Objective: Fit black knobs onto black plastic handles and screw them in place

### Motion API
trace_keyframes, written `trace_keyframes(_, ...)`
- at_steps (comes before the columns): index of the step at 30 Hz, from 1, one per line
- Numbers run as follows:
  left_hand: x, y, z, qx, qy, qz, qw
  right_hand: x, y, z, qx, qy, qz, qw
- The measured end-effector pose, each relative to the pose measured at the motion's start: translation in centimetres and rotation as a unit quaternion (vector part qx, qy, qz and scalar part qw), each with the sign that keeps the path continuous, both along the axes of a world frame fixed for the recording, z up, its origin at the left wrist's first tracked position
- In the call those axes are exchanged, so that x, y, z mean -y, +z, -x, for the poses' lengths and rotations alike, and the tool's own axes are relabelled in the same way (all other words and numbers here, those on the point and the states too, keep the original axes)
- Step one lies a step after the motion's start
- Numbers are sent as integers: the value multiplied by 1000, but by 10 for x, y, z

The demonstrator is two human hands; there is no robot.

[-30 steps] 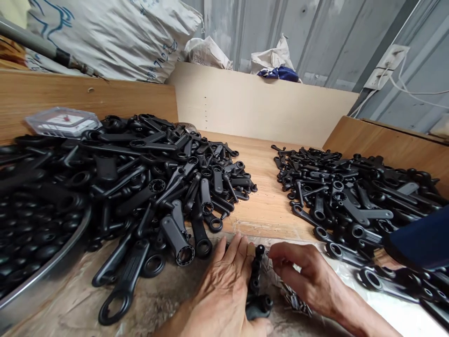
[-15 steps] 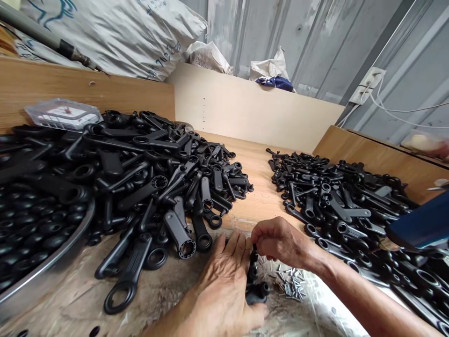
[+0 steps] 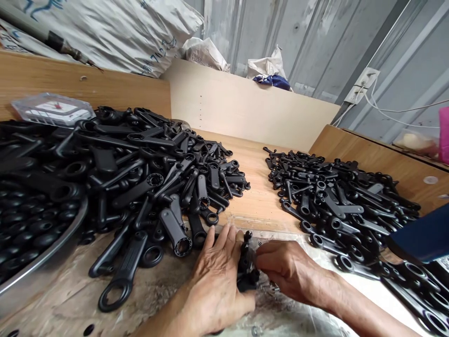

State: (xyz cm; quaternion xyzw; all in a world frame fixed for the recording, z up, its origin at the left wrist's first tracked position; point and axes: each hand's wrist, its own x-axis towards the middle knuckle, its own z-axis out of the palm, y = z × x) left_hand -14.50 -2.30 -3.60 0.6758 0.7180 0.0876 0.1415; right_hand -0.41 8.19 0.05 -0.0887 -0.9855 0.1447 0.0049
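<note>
My left hand (image 3: 217, 276) wraps round a black plastic handle part (image 3: 246, 262) and holds it upright on the plastic-covered bench near the front edge. My right hand (image 3: 286, 267) has its fingers pinched together against the middle of that part; what they pinch, if anything, is hidden. A big heap of black handles (image 3: 140, 178) lies just left of my hands. A second heap of black handles (image 3: 336, 201) spreads to the right.
A metal pan (image 3: 59, 241) of small black knobs sits at the far left. A clear plastic box (image 3: 49, 108) rests on the left heap. Wooden boards wall the bench. White sacks (image 3: 115, 32) lie behind. A wall socket (image 3: 361, 79) hangs at the right.
My right hand came down from the top of the handle part to its middle. The small metal pins seen beside it are now hidden under that hand. The view shifted slightly.
</note>
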Motion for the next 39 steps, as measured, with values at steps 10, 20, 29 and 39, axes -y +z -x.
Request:
trace_keyframes(10,0,-2,3,9,0,12,1000,-7,-16,14,91,17,-75,993)
trace_keyframes(20,6,1,3,52,-39,6,998,4,-28,-5,62,27,-164,984)
trace_keyframes(29,6,8,3,67,-57,15,996,-1,-36,-11,3,53,-139,989)
trace_keyframes(39,5,15,1,67,-58,35,995,3,-36,-15,-35,93,-206,974)
